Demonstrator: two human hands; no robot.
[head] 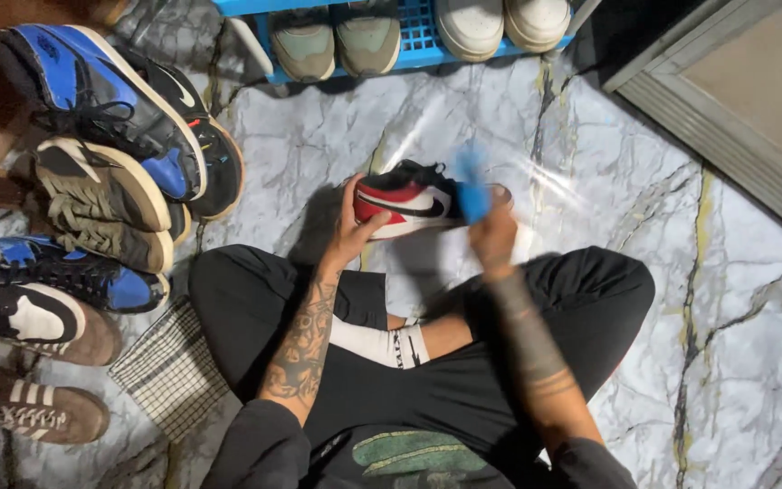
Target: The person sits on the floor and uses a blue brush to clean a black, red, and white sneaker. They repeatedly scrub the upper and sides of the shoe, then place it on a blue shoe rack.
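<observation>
Evidently a red, white and black sneaker is being wiped: it is held on its side just above the marble floor, in front of the crossed legs. The left hand is closed round its heel end, thumb on the sole edge. The right hand, blurred by motion, is wrapped round a blue cloth pressed to the toe end. For the next stroke, a firm hold at the heel and a turn of the shoe toward the cloth would be needed. The upper looks smooth and leathery, the floor glossy and veined. Beside the left knee a checked cloth is spread, with piled sneakers beyond and a blue rack ahead.
</observation>
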